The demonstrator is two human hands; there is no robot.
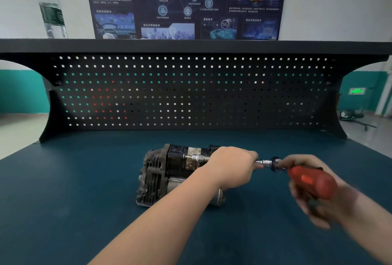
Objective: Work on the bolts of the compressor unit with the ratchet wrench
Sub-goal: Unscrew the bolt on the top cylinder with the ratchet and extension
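Two hands work at one ratchet wrench [275, 164] above a dark teal tabletop [84, 190]. The left hand [232, 167] curls its fingers around the wrench's long metal extension, just right of the compressor unit [169, 171], which lies on its side near the middle of the tabletop. The extension's socket end meets the unit's upper side. The right hand [316, 188], blurred, grips the wrench's red handle, its fingers wrapped around it. Behind stands a black pegboard [191, 91]; a water bottle [52, 8] sits on the shelf above it.
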